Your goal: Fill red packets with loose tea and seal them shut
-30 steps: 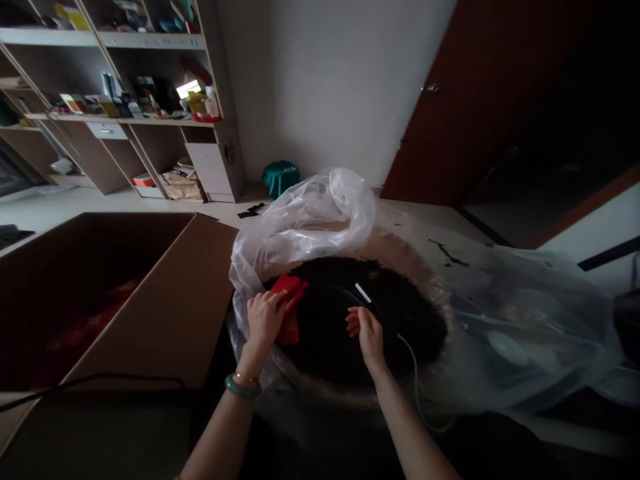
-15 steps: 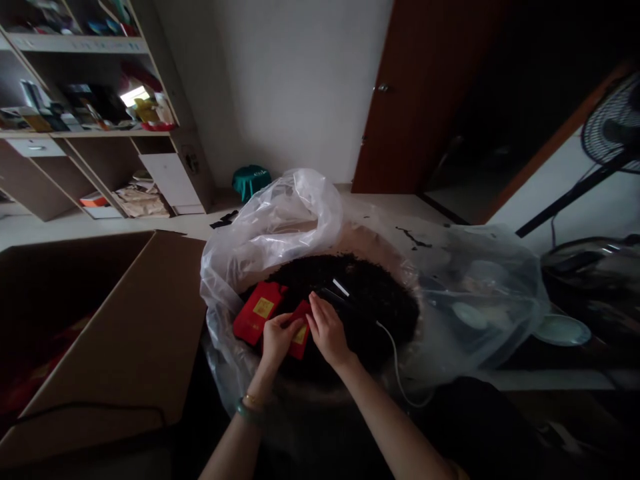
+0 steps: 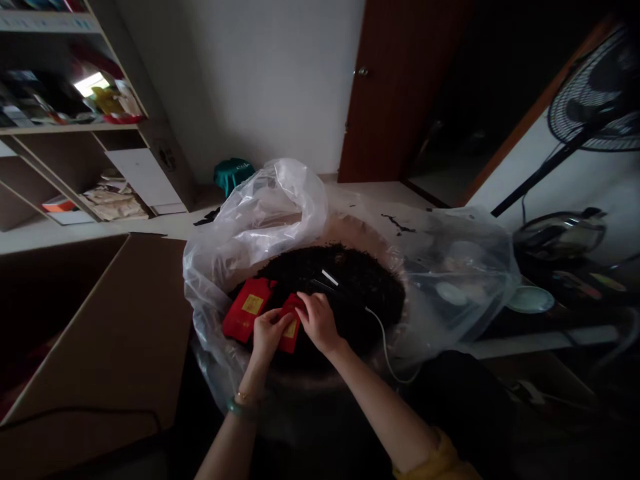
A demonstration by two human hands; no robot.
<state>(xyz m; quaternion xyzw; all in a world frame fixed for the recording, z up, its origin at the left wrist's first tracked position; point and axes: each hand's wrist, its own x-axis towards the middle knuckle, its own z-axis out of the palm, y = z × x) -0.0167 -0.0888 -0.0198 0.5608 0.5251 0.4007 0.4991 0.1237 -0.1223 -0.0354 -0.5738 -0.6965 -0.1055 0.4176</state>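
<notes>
Both hands are at the upper part of a small red packet (image 3: 289, 341) with a yellow label. My left hand (image 3: 267, 333) pinches its left side, and my right hand (image 3: 319, 321) has its fingers closed on the top right corner. Just left of it, more red packets (image 3: 246, 308) with a yellow label lie on dark loose leaves (image 3: 370, 280), which look like tea. The leaves fill a wide round container lined with a clear plastic bag (image 3: 210, 267). On the leaves lies a dark device with a bright white strip (image 3: 329, 277) and a white cable (image 3: 386, 347).
At the left stands an open cardboard box (image 3: 135, 320) with red things inside. The plastic spreads right toward a pale dish (image 3: 530, 299) and a glass-sided kettle or pot (image 3: 560, 235). A black fan (image 3: 595, 100), a shelf unit (image 3: 125, 167) and a green-covered bin (image 3: 233, 175) stand behind.
The view has shifted right, so the scene sits further left. Both hands keep hold of the same red packet, with only slight finger movement at its top.
</notes>
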